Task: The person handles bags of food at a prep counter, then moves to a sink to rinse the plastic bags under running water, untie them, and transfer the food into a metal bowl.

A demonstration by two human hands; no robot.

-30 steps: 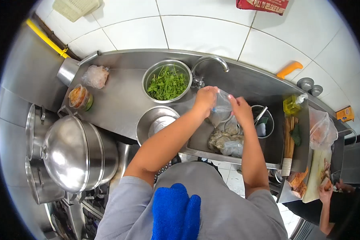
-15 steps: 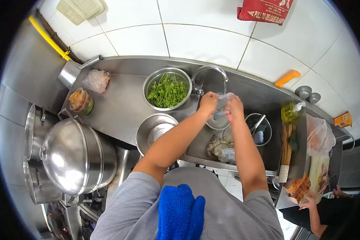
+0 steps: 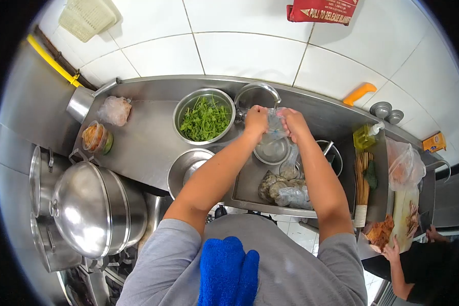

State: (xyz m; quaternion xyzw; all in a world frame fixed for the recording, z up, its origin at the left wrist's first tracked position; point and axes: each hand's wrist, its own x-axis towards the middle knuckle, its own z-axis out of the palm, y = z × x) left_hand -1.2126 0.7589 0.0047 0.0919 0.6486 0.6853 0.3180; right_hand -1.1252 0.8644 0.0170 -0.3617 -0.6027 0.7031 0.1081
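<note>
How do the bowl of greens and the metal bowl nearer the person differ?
The greens bowl holds a heap of leafy greens; the nearer bowl shows only bare metal inside. The greens bowl is in full view; the nearer bowl is partly hidden by the left forearm. Both are round, open and metal.

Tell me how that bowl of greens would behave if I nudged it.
The bowl would probably slide rather than roll, since it sits upright on a smooth metal counter. It looks fairly light for its size, holding loose greens. They might spill if it tips, as no lid covers them.
</note>
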